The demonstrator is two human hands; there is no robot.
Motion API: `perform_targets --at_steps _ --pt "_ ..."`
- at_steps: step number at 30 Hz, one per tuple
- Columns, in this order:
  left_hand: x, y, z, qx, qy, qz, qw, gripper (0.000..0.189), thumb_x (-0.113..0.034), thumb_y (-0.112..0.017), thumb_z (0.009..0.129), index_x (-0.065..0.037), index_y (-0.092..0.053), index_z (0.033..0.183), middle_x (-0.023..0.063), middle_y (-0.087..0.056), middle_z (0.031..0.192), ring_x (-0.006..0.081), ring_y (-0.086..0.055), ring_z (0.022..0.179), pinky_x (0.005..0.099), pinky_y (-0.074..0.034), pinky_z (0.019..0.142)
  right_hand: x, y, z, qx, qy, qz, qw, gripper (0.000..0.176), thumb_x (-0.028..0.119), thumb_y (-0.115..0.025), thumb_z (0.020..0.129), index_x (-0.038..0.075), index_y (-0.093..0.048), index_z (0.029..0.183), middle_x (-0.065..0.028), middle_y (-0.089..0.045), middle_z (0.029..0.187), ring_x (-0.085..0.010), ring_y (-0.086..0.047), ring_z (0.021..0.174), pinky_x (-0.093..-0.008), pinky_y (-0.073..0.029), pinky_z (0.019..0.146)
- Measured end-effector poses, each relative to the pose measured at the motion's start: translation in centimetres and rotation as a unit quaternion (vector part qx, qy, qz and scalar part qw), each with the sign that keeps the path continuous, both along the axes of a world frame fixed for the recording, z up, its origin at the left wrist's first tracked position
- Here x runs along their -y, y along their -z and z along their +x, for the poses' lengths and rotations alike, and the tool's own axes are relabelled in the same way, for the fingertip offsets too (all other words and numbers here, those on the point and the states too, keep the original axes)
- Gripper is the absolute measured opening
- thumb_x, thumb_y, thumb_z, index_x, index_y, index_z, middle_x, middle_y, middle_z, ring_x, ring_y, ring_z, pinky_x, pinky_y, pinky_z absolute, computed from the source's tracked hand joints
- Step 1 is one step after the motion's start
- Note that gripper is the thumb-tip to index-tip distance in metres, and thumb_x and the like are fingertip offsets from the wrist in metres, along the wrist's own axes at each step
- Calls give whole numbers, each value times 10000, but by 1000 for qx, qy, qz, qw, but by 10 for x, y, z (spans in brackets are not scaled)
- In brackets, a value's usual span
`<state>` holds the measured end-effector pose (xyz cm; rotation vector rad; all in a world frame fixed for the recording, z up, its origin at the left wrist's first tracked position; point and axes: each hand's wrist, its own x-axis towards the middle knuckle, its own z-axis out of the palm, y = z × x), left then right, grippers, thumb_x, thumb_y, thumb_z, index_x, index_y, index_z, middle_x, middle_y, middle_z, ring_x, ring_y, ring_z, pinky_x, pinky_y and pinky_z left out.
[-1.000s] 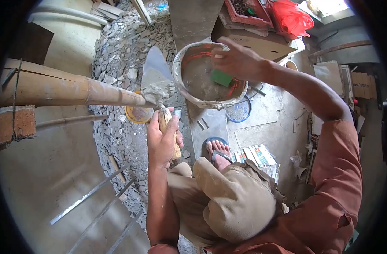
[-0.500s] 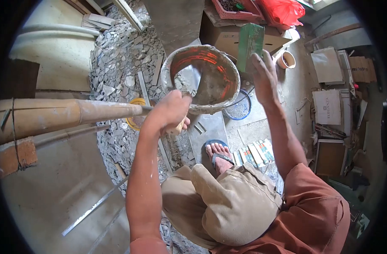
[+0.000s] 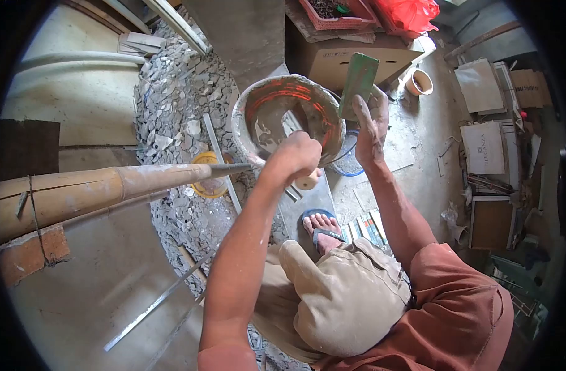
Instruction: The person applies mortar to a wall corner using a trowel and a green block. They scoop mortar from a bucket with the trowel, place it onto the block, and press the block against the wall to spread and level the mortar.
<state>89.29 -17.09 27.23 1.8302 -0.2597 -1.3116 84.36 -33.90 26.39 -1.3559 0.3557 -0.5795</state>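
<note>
My left hand is closed round the wooden handle of a trowel, held over the near rim of a bucket. The trowel's shiny blade dips inside, partly hidden by my hand. Wet grey mortar lies in the bucket, and orange shows through smears on its inner wall. To the right of the bucket, my right hand holds a green plastering float upright, its flat face smeared with grey. Its handle cannot be seen.
A bamboo pole juts in from the left. Rubble covers the floor there, with a yellow-rimmed container and metal strips. A blue-rimmed container stands behind my right wrist. A cardboard box sits beyond the bucket.
My left hand has moved right across the bucket's near rim, and the trowel blade has swung with it. My right hand has lowered and tilted the green float slightly.
</note>
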Motion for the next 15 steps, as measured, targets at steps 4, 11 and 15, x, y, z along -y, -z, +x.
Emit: perform_targets --at_steps 4,11,15 --pt "1 -18 -10 -203 -268 -65 939 130 -99 -521 945 26 -533 911 123 -570 725 215 -636 559 349 -528 435 0 -2 1 4 9 1 1000 504 195 -665 968 -4 -443 1373 -95 -598 1119 -140 -591 1013 -298 -509 885" --pt "-49 -17 -20 -263 -334 -142 894 215 -223 -536 1008 -16 -488 973 114 -552 817 163 -575 569 305 -502 429 2 -3 -2 -15 -17 5 1000 525 227 -673 966 -6 -443 1376 -98 -600 1132 -137 -591 1020 -300 -506 896" --pt "-55 -10 -13 -181 -325 -64 926 241 -240 -525 1011 -6 -486 970 108 -555 784 174 -585 546 320 -505 415 1 0 -1 -15 -16 6 1000 535 241 -676 964 -4 -443 1379 -96 -600 1128 -138 -588 1027 -302 -501 903"
